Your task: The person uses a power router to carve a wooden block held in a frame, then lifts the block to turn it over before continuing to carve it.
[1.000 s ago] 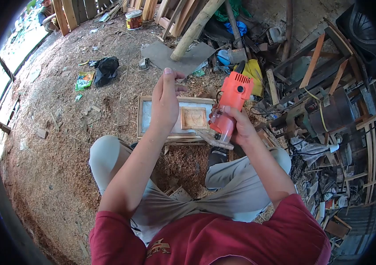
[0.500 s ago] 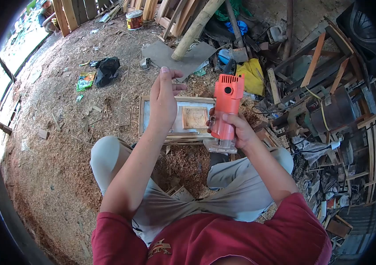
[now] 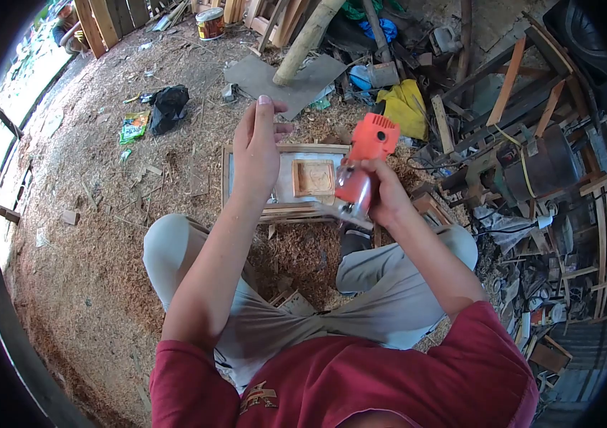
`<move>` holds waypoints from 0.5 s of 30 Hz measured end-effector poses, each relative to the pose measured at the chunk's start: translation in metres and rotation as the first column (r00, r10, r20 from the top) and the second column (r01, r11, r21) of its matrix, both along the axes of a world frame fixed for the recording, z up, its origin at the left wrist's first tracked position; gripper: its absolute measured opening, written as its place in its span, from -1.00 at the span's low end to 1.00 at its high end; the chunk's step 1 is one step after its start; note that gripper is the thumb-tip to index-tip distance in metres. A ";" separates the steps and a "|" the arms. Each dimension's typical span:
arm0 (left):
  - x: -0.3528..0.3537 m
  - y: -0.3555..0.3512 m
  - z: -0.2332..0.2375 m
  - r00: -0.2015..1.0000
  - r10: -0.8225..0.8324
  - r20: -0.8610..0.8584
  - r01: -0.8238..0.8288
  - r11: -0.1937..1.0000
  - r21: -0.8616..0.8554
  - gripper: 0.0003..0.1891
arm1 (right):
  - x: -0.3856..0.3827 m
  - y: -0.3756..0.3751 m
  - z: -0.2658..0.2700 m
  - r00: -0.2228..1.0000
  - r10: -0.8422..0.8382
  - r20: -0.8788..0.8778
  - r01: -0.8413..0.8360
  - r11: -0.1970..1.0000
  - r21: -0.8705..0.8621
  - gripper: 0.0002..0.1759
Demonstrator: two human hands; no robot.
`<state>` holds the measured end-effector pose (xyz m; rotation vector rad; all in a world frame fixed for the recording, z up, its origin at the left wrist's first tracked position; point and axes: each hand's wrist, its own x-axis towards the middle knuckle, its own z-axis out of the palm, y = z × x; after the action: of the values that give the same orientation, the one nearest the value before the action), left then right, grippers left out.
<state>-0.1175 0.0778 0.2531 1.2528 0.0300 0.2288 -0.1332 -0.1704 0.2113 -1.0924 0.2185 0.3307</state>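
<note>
Router [image 3: 360, 171] more aslant than before, in right hand [image 3: 388, 201]

glossy orange plastic router [image 3: 362, 165], rough wooden frame [image 3: 286, 210]

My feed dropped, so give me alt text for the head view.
The right hand grips an orange router by a wooden frame lying on the sawdust floor. The left hand is raised open beside it, holding nothing.

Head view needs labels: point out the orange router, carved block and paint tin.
orange router [image 3: 371, 143], head view, motor housing.
carved block [image 3: 313, 177], head view, carved face.
paint tin [image 3: 209, 23], head view, side wall.
</note>
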 end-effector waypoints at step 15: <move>0.040 -0.016 -0.055 0.998 0.022 -0.051 -0.004 0.946 0.323 -0.57 | 0.038 -0.008 0.001 0.828 -0.224 0.513 0.341 0.929 -0.146 -0.71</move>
<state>-0.0775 0.0618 0.1982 1.5865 0.0490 0.2167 -0.0950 -0.1788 0.2120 -1.3191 -0.0386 -0.2558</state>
